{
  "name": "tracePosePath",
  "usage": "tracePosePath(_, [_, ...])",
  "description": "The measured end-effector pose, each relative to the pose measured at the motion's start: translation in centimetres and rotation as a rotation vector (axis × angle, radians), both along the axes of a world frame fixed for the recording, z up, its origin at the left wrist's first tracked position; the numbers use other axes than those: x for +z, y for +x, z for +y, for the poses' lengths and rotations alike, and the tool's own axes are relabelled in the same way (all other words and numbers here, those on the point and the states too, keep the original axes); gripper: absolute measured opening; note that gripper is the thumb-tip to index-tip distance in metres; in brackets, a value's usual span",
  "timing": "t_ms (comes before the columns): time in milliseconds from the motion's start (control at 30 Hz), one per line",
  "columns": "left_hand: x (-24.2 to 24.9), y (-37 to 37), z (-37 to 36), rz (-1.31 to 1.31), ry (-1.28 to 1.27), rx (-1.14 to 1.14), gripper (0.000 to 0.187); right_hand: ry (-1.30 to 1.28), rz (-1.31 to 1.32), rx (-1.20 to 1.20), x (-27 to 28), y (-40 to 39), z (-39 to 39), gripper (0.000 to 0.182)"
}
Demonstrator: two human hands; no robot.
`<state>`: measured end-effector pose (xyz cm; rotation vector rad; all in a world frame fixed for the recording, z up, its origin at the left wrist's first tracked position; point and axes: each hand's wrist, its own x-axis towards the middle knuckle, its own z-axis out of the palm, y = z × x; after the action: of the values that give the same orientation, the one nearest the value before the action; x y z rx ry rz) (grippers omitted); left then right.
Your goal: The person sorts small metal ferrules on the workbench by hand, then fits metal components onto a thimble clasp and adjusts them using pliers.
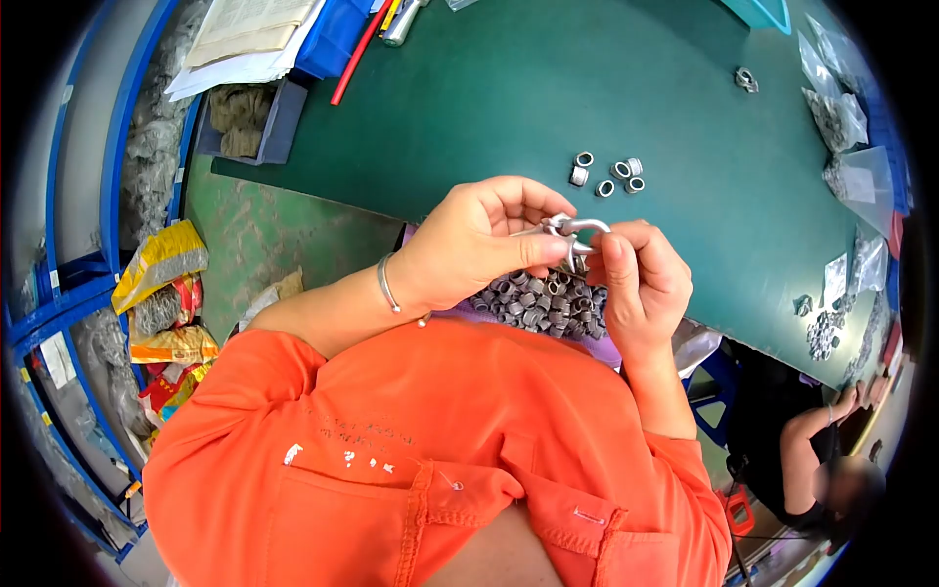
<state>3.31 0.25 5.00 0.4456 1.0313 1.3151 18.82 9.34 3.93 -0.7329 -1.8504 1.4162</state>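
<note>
Two bare hands meet just above the near edge of the green table (460,108), pinching a curved metal piece (585,224) between them. From the lower left, the left forearm slants up and across, a bracelet (387,284) round its wrist; the left hand (468,233) turns inward, its thumb stretched toward the right beneath the piece and its fingers curled over the top, gripping the piece's left end. Nearly upright, the right forearm rises to the right hand (644,284), whose thumb points up and presses with the curled forefinger on the piece's right end, the other fingers folded toward the palm. Both elbows are bent, the upper arms close to the orange shirt (421,411). So the piece sits between the two sets of fingertips, partly covered by them; whether it is one part or several joined, I cannot tell. Directly below lies a heap of small metal rings (543,305), and beyond the hands a few loose rings (606,188) rest on the table.
</note>
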Motion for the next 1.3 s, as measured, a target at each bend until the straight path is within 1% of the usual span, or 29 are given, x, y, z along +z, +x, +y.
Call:
tracePosePath(67, [-0.1,0.0,-0.1,0.095,0.031,0.027,0.02,0.051,-0.021,0.005,-0.2,0.2,0.0,0.011])
tracePosePath(133, [0.0,0.1,-0.1,0.069,0.002,0.026,0.02,0.1,-0.041,0.009,-0.3,0.4,0.2,0.012])
tracePosePath(200, [0.2,0.0,0.0,0.045,-0.026,0.022,0.02,0.244,-0.03,0.028,-0.1,0.4,0.4,0.013])
tracePosePath(267, [0.5,0.1,0.3,-0.097,-0.043,0.125,0.025,0.223,0.001,0.05,0.1,0.2,0.6,0.014])
tracePosePath(300, [0.5,0.2,0.3,-0.097,-0.043,0.124,0.025,0.203,0.031,0.072,0.2,0.1,0.7,0.014])
tracePosePath(333, [0.3,0.3,0.4,-0.053,0.011,0.115,0.028,0.203,0.031,0.07,0.3,0.0,0.8,0.014])
tracePosePath(400, [-0.2,0.5,0.4,0.015,0.081,0.09,0.035,0.317,0.032,0.105,0.5,-0.1,1.1,0.013])
tracePosePath(433, [-0.2,0.4,0.4,0.015,0.08,0.091,0.035,0.316,0.032,0.105,0.1,0.0,0.9,0.013])
tracePosePath(500, [-0.1,0.3,0.5,0.011,0.045,0.063,0.035,0.082,0.127,0.026,-0.8,0.1,0.4,0.011])
tracePosePath(633, [0.3,0.3,0.4,-0.013,-0.028,0.06,0.035,0.035,0.058,-0.057,0.3,0.1,0.6,0.013])
tracePosePath(700, [0.4,0.4,0.3,0.019,-0.063,0.102,0.029,0.049,-0.047,0.07,0.8,0.5,1.3,0.017])
tracePosePath(733, [0.4,0.4,0.3,0.019,-0.064,0.102,0.029,-0.118,-0.041,0.043,1.4,0.3,1.1,0.016])
tracePosePath(767, [0.4,0.4,0.2,0.08,-0.06,0.074,0.024,-0.118,-0.04,0.043,1.6,0.4,1.1,0.016])
tracePosePath(800, [0.4,0.3,0.3,0.144,-0.053,0.046,0.019,-0.251,-0.031,0.064,1.7,0.5,1.3,0.016])
tracePosePath(833, [0.5,0.3,0.3,0.15,-0.046,0.045,0.019,-0.38,-0.019,0.086,1.8,0.5,1.5,0.017])
tracePosePath(900, [0.4,0.6,0.2,0.313,-0.004,0.094,0.013,-0.363,-0.035,0.088,1.9,0.4,1.6,0.016])
tracePosePath(967, [0.0,0.7,0.2,0.316,0.02,0.119,0.012,-0.114,-0.072,0.107,1.5,0.3,1.4,0.014])
tracePosePath(1033, [-0.2,0.8,0.0,0.463,0.107,0.117,0.011,-0.082,-0.056,0.107,1.5,0.1,1.3,0.013])
tracePosePath(1100, [-0.3,0.9,0.0,0.505,0.116,0.125,0.01,0.033,-0.115,0.139,1.5,0.1,1.4,0.014])
tracePosePath(1133, [-0.4,0.9,0.0,0.552,0.131,0.13,0.01,0.031,-0.117,0.141,1.7,0.1,1.6,0.014])
tracePosePath(1167, [-0.5,0.8,0.0,0.551,0.129,0.131,0.01,0.088,-0.126,0.172,1.8,0.1,1.8,0.014])
tracePosePath(1200, [-0.6,0.8,-0.1,0.649,0.169,0.13,0.008,0.146,-0.133,0.204,1.9,0.1,1.9,0.014])
tracePosePath(1233, [-0.7,0.7,-0.1,0.746,0.208,0.129,0.006,0.145,-0.134,0.205,1.8,0.0,1.9,0.014])
tracePosePath(1267, [-0.7,0.7,0.0,0.745,0.206,0.13,0.006,0.16,-0.133,0.214,1.7,-0.1,1.9,0.013])
tracePosePath(1300, [-0.7,0.7,0.0,0.834,0.241,0.127,0.005,0.175,-0.132,0.222,1.6,-0.1,1.9,0.013])
